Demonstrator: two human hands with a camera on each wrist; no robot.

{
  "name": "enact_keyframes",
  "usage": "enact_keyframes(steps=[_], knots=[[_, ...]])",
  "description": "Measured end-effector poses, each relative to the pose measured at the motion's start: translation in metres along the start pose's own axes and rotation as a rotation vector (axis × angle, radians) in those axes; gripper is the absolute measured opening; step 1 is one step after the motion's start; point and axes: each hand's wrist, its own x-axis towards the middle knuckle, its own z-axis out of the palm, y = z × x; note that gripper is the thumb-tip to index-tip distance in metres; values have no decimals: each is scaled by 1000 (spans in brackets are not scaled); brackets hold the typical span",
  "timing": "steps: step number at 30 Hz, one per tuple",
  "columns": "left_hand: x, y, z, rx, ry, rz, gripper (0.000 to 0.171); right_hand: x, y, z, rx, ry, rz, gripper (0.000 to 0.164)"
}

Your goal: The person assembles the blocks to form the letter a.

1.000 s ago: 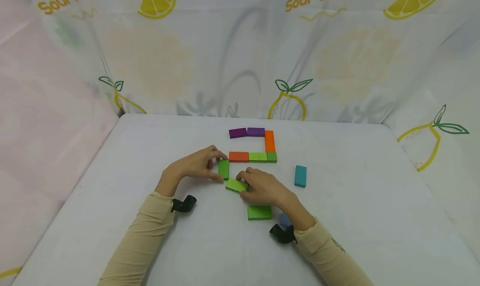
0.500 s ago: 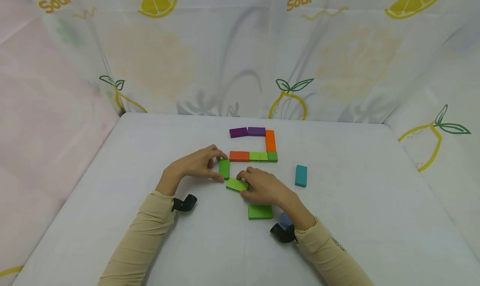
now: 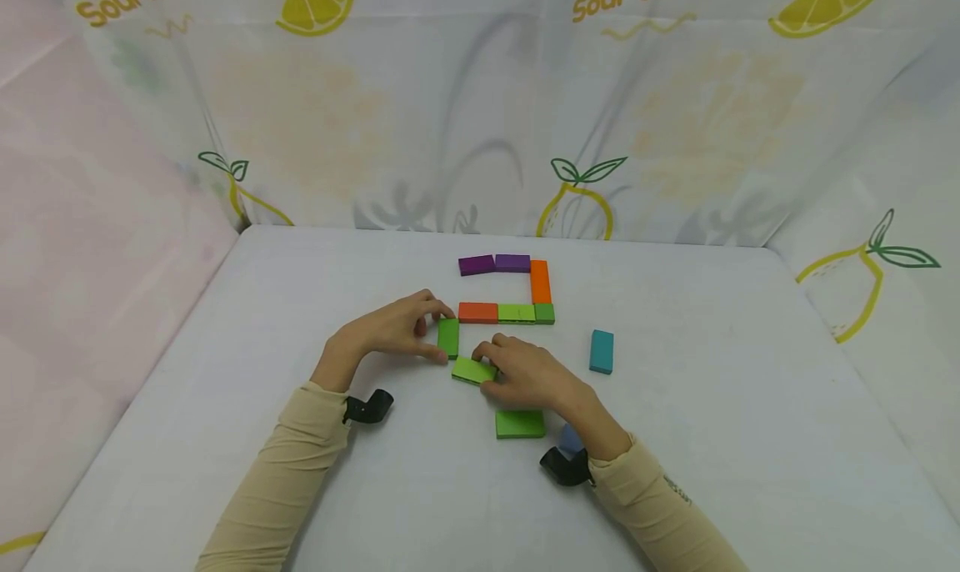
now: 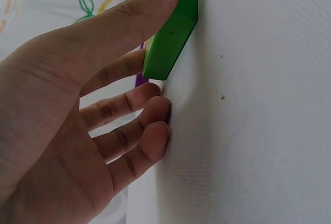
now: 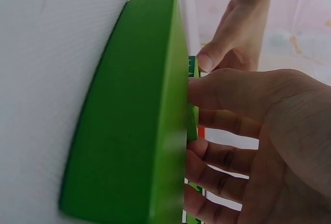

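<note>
My left hand [image 3: 397,326] pinches a green block [image 3: 447,338] by its two ends, forefinger at the far end and thumb at the near one. In the left wrist view the thumb presses on this green block [image 4: 173,38], while the other fingers curl loosely beside it. My right hand [image 3: 528,373] holds a light-green block [image 3: 472,371] by its right end, between thumb and fingers. That block lies slightly slanted, its left end close to the near end of the green one. Another green block [image 3: 520,424] lies flat just below the right hand and looms large in the right wrist view.
Beyond the hands, a red-orange block [image 3: 477,313], a light-green block [image 3: 516,313] and a small green block [image 3: 544,313] form a row. An orange block [image 3: 540,282] links it to two purple blocks [image 3: 512,263]. A teal block [image 3: 602,352] lies right; a blue piece [image 3: 571,439] is partly hidden by the right wrist.
</note>
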Motion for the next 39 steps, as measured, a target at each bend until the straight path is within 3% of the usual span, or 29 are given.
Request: enact_keyframes(steps=[18, 28, 34, 39], knots=[[-1, 3, -1, -15, -1, -3, 64, 2, 2, 0, 21, -28, 15, 37], [-3, 4, -6, 16, 24, 12, 71, -4, 12, -12, 112, -2, 27, 33], [-5, 13, -12, 25, 38, 26, 58, -12, 20, -22, 141, 35, -27, 20], [-6, 32, -11, 17, 21, 99, 43, -19, 25, -21, 174, -9, -91, 5]])
